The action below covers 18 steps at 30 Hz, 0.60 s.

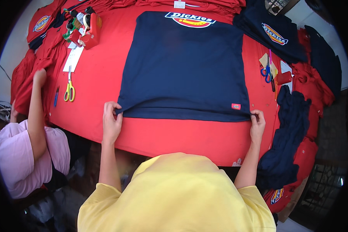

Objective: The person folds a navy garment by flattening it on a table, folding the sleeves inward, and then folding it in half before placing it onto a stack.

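A navy T-shirt [181, 65] lies spread on the red-covered table [174, 137], its printed chest toward the far side and its hem toward me. A small red label sits near the hem's right corner. My left hand [112, 116] pinches the left hem corner between thumb and fingers. At the opposite corner, my right hand [258, 120] is closed on the hem's edge. Between the two hands the hem runs nearly straight, with a shallow fold just above it.
Yellow-handled scissors [69, 89] and a blue pen [56, 96] lie at left, near a red box of supplies [92, 33]. Blue-handled scissors [266, 72] lie at right. Navy and red garments [291, 123] are heaped along the right edge. A co-worker in pink [31, 154] handles red cloth at left.
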{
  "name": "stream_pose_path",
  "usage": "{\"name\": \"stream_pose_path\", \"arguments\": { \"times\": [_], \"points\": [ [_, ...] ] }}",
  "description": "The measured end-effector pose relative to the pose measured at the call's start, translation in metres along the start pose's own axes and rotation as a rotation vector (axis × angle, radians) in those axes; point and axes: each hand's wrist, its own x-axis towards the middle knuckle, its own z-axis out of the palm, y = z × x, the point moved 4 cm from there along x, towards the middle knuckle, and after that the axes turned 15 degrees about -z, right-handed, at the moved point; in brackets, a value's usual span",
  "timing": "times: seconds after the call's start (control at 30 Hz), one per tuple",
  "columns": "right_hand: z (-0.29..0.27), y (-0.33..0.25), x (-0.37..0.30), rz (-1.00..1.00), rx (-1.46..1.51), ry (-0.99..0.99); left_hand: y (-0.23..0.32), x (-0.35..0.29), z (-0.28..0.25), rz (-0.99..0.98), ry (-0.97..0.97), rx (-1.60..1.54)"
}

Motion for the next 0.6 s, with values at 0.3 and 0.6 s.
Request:
{"name": "stream_pose_path", "arguments": {
  "times": [0.3, 0.6],
  "points": [
    [-0.005, -0.023, -0.012, -0.046, -0.343, -0.242, -0.012, -0.02, -0.003, 0.016, -0.039, 0.058],
    [-0.001, -0.016, 0.022, -0.095, -0.185, -0.217, 0.014, -0.008, 0.001, 0.119, -0.258, 0.213]
  ]
}}
